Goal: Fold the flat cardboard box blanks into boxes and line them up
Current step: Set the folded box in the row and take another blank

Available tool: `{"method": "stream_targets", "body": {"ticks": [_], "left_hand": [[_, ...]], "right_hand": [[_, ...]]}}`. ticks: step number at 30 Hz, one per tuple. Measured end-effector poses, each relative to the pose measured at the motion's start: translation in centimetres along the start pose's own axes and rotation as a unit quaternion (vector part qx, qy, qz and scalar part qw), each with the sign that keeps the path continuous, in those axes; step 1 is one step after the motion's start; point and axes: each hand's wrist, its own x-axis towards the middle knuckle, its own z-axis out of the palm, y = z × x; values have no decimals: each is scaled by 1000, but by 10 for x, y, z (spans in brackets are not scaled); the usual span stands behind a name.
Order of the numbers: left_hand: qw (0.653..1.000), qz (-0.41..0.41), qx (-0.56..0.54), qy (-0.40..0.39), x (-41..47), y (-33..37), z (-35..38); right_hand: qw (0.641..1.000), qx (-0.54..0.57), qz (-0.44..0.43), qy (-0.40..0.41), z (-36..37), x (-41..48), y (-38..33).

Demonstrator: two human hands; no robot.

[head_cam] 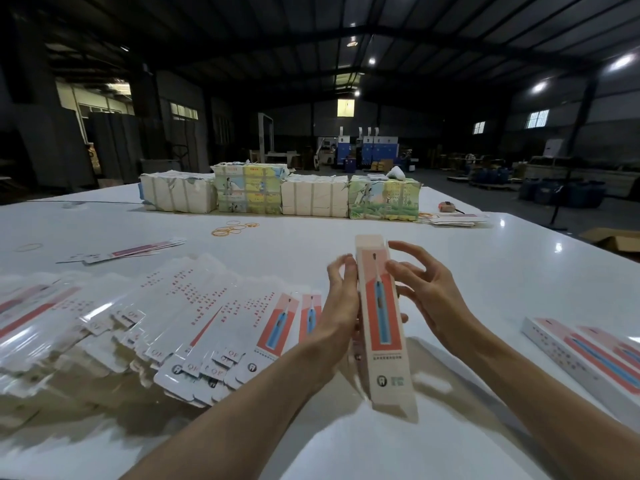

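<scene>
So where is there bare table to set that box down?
Bare table lies between the right hand and the finished boxes, and beyond the held box up to the rubber bands. The left side is crowded with fanned flat blanks.

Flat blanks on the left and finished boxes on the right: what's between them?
In the head view, the left hand and right hand hold a toothbrush box above the white table, between the flat blanks and finished boxes.
</scene>
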Motion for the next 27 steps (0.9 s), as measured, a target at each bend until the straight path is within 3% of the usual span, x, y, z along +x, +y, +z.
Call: {"method": "stream_targets", "body": {"ticks": [2,8,18,27], "left_hand": [[999,47,15,-2,1,3,2],[993,70,75,-50,-5,7,11],[996,58,38,-53,-6,11,13],[995,52,58,-56,-3,7,10]], "right_hand": [[1000,-20,-1,2,-2,0,2],[999,-40,-5,2,-3,1,4],[999,-8,4,-44,-3,6,6],[999,-25,16,-17,1,5,6]]}}
